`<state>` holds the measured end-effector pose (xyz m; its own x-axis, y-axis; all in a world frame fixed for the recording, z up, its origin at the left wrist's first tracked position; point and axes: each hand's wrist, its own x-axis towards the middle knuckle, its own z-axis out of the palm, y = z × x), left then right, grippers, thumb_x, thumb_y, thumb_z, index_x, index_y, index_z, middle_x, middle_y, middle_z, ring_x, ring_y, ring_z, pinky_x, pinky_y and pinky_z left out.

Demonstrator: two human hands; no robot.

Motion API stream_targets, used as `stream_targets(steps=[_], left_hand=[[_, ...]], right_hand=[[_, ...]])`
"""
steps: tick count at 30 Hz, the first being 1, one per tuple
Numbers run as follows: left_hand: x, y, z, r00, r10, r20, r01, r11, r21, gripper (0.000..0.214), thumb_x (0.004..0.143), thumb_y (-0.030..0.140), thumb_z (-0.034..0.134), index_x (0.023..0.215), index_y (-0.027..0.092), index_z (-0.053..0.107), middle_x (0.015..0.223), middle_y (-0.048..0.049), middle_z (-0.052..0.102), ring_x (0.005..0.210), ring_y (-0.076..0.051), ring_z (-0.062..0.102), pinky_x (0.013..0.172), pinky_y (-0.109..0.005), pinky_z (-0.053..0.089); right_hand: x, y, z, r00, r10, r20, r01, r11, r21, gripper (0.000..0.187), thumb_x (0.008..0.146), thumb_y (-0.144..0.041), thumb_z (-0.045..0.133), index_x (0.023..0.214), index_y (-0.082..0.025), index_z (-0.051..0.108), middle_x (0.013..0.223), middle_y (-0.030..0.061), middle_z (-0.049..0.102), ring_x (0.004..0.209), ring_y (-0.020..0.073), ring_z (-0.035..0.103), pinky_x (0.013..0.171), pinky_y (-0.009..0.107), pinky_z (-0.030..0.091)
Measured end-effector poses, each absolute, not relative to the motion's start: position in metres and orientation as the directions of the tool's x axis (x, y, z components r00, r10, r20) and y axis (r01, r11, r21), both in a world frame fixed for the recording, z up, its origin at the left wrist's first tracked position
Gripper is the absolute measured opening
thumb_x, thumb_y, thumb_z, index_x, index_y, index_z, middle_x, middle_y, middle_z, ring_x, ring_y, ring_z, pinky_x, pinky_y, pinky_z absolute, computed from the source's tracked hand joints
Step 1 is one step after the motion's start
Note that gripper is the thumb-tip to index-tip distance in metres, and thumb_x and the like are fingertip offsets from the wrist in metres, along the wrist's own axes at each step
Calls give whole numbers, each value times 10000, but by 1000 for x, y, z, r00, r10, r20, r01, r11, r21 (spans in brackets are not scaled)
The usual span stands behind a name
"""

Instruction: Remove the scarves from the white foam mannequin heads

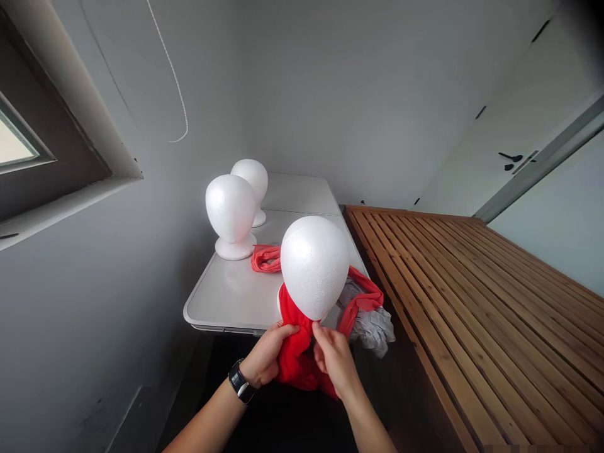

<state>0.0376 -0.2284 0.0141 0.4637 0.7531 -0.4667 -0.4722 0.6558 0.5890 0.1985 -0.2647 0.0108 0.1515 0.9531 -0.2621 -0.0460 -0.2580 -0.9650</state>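
Observation:
A white foam mannequin head (315, 264) stands near the front edge of the table. Bright red scarf cloth (293, 308) wraps around its neck and hangs down in front over the edge. My left hand (270, 352), with a dark watch at the wrist, is closed on the scarf left of the neck. Just below the head's chin, my right hand (333, 355) pinches the scarf with thumb and fingers. Coral-red cloth (267, 258) lies behind the head, and more of that colour shows at its right beside a crumpled grey cloth (372, 330).
Two more white foam heads, a nearer one (230, 211) and a farther one (251, 179), stand at the table's left. The pale folding table (226, 302) meets a grey wall. To the right is a wooden slatted bed frame (462, 283), with a white door beyond.

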Motion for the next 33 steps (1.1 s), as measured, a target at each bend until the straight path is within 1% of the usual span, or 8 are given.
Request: stream_targets(steps=[5,10,18,22,25,28,31,33], left_hand=[[39,-225,17,511,775,-372,-379,592,711,185,805,226,788,942,102,776,855,-139,807,745,-259,779,736,-326,599],[41,-226,6,409,850,-332,-385,490,782,248,838,321,808,926,91,781,888,-153,810,763,-253,780,744,-315,597],[29,-221,-13,122,907,-403,-587,394,708,232,682,183,756,912,153,762,936,-94,814,967,-287,777,916,-392,601],[23,-222,-14,189,899,-395,-600,424,678,187,694,202,766,873,148,748,946,-89,806,964,-272,769,978,-384,581],[22,-229,-6,318,873,-370,-564,488,666,262,831,363,792,972,145,758,922,-102,802,837,-255,773,884,-373,604],[28,-237,5,428,855,-292,-394,467,792,450,851,526,842,1051,136,737,782,-105,776,611,-233,732,638,-328,583],[36,-239,10,410,861,-302,-250,424,870,495,800,587,880,908,133,715,580,-72,692,453,-203,656,450,-256,463],[39,-237,8,353,873,-337,-248,435,866,507,836,622,832,832,129,715,554,-78,678,441,-192,643,436,-244,438]], right_hand=[[176,-251,5,39,907,-419,-422,-365,-830,593,754,-719,829,674,-202,552,526,-44,459,403,55,310,412,220,105],[181,-242,-5,115,874,-473,-575,-329,-749,651,621,-632,928,648,-209,433,467,-112,361,378,22,263,384,183,176],[196,-240,-14,149,880,-451,-703,-226,-674,607,742,-485,898,675,-216,358,509,-116,346,410,28,279,413,186,229],[189,-245,-14,119,853,-509,-727,-274,-630,627,640,-522,954,699,-211,413,535,-104,416,426,37,351,426,188,261],[175,-256,-12,80,870,-486,-640,-329,-695,662,634,-615,957,707,-206,442,553,-86,452,426,43,381,436,191,229],[162,-267,-10,19,924,-382,-529,-315,-788,585,724,-626,916,725,-205,510,578,-75,441,443,45,356,466,206,222],[155,-272,-7,3,944,-329,-469,-289,-834,557,769,-629,879,678,-208,527,587,-47,438,484,68,346,497,229,249],[154,-273,-6,9,936,-351,-468,-306,-829,542,786,-622,856,654,-212,527,576,-34,435,497,86,341,507,244,259]])
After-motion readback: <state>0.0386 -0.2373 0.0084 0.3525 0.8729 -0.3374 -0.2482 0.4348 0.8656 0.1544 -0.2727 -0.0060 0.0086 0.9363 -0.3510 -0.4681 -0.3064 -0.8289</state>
